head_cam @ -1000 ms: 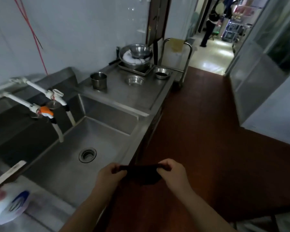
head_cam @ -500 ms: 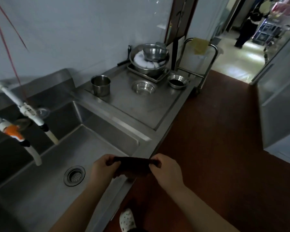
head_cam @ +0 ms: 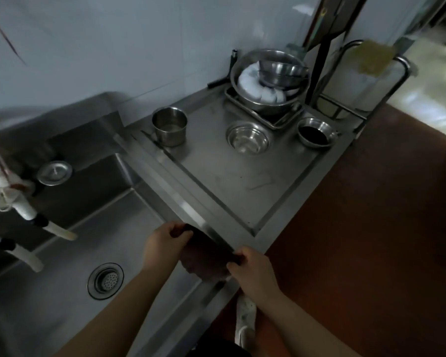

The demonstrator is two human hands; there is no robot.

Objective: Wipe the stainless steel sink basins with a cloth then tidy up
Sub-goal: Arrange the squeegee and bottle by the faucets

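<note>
While both forearms reach in from six o'clock, the left hand (head_cam: 162, 244) and the right hand (head_cam: 252, 270) each pinch one end of a dark cloth (head_cam: 206, 258), fingers curled over its top edge and thumbs tucked beneath. That cloth hangs stretched between them, right over the front corner of the sink (head_cam: 62, 318), where the raised rim (head_cam: 191, 215) meets the bench (head_cam: 242, 181).

At nine o'clock two white taps (head_cam: 16, 202) lean out over the basin, their spouts pointing down toward the drain (head_cam: 105, 280), which sits at about seven o'clock, well apart from the hands. A round metal plug (head_cam: 54, 172) rests against the back wall of the basin, just beside the upper tap. Bare steel floor lies open between drain and cloth.

Toward twelve o'clock the bench carries a small steel pot (head_cam: 169, 126) close to the rim, a shallow bowl (head_cam: 249, 140) near its middle, and a big bowl (head_cam: 268, 81) stacked with white dishes on a tray (head_cam: 281, 119) at the back wall. Another small bowl (head_cam: 316, 132), dark inside, stands at one o'clock near the far edge. Flat bench between these and the hands is bare.

Beyond, at two o'clock, a metal cart frame (head_cam: 386, 83) holds a yellowish rag (head_cam: 371, 57). Red-brown floor (head_cam: 371, 228) fills the right side; a white shoe (head_cam: 245, 320) shows below the right wrist.
</note>
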